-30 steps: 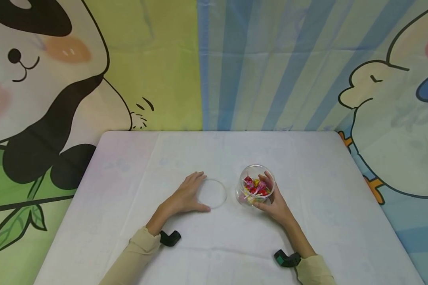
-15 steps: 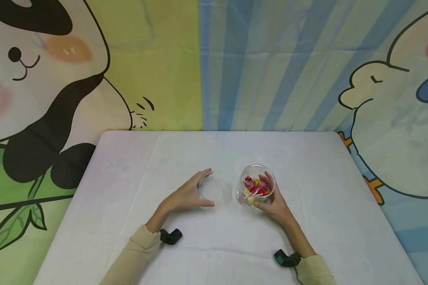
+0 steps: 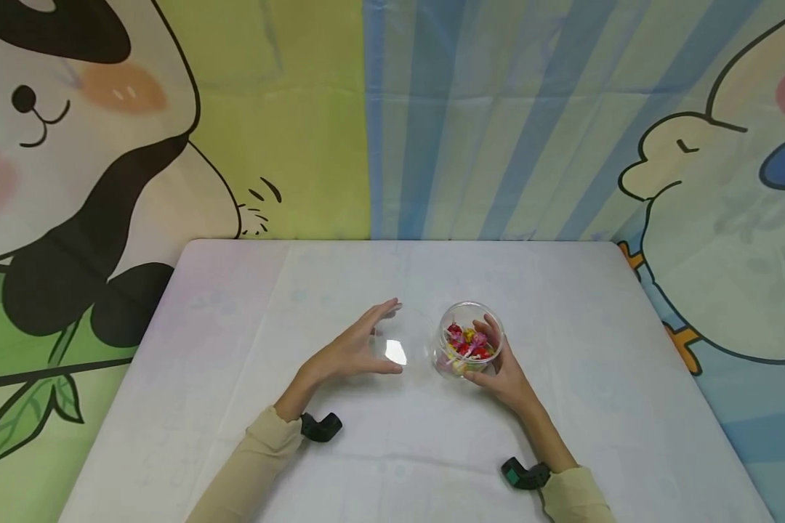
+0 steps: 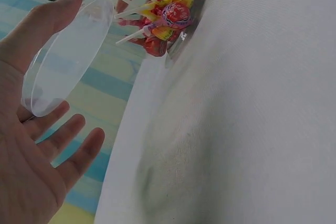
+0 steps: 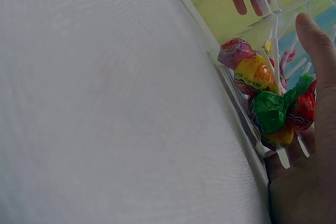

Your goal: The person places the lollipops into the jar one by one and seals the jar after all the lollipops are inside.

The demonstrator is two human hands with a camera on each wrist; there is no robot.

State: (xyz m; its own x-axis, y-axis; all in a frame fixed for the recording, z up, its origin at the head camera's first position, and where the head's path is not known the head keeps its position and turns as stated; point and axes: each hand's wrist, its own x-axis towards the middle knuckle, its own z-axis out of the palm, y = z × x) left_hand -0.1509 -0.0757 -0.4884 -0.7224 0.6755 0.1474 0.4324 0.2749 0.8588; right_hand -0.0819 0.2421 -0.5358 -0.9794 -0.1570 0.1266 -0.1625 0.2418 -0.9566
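Observation:
My left hand (image 3: 349, 354) holds a clear round lid (image 3: 392, 349) by its edge, between thumb and index finger. In the left wrist view the lid (image 4: 73, 59) is tilted, and the other fingers are spread below it. Just to the right, my right hand (image 3: 513, 381) grips a clear jar (image 3: 440, 356) round its right side. The jar stands upright on the table with its mouth uncovered. Inside lie several wrapped lollipops (image 3: 469, 341) in red, yellow, pink and green, sticks showing in the right wrist view. The lid is apart from the jar.
A white cloth covers the table (image 3: 366, 450), whose far edge meets a cartoon-printed curtain (image 3: 484, 131). Each wrist carries a black camera mount, one on the left (image 3: 322, 428) and one on the right (image 3: 525, 474).
My left hand has lifted the lid off the tabletop, tilted it and brought it a little to the right, towards the jar. The right hand and jar have stayed in place.

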